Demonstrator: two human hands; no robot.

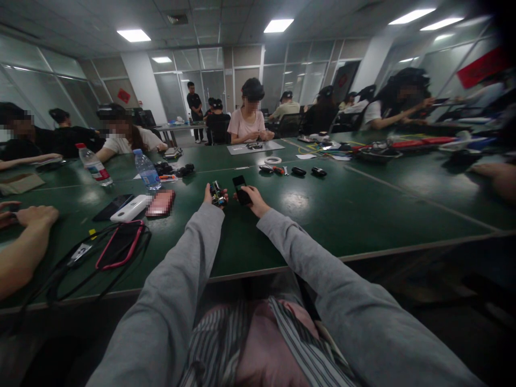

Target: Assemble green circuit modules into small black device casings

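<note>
Two grey sleeves stretch forward over the green counter [363, 215], which carries everything in sight. Near its front edge at the left lies a phone in a pink case [120, 244] among black cables. Farther back stand two water bottles [145, 171]. Out over the middle, the left hand [212, 198] is curled around a small dark gadget [218, 193], and just beside it the right hand [253, 200] pinches a small black box [242, 189] between thumb and fingers.

arms outstretched — left hand [213, 196] gripping | right hand [253, 198] gripping
</note>
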